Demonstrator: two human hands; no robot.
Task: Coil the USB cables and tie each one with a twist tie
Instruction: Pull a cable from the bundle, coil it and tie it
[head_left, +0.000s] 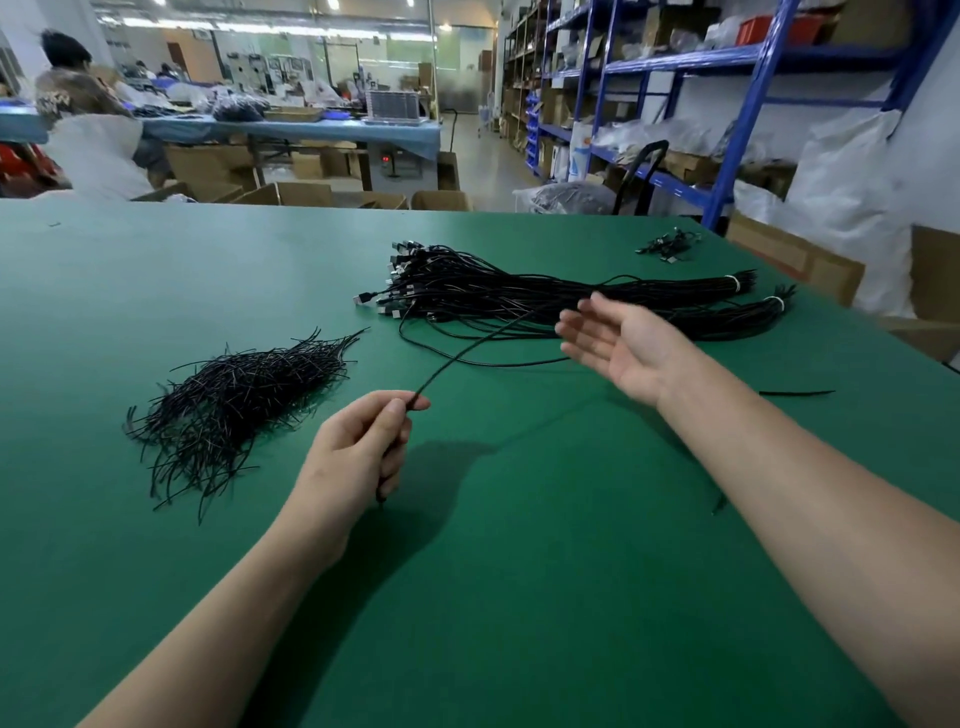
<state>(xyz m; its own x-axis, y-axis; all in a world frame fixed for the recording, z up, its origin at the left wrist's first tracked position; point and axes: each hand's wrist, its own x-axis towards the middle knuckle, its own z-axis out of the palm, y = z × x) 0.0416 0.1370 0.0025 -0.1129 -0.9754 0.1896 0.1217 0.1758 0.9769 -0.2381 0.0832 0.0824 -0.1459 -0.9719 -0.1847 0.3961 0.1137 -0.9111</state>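
Note:
My left hand (363, 441) pinches one black USB cable (457, 358) near its end, a short tail hanging below the fist. That cable rises away from the hand and loops back toward a large bundle of black USB cables (519, 291) lying across the green table (519, 571). My right hand (623, 343) hovers palm up and fingers spread just in front of the bundle, holding nothing. A heap of black twist ties (234, 400) lies to the left of my left hand.
A small pile of coiled cables (670, 244) sits at the far right of the table, and one loose tie (795, 393) lies right of my right forearm. Beyond the table are cardboard boxes, blue shelving (753, 78) and a seated person (88, 119).

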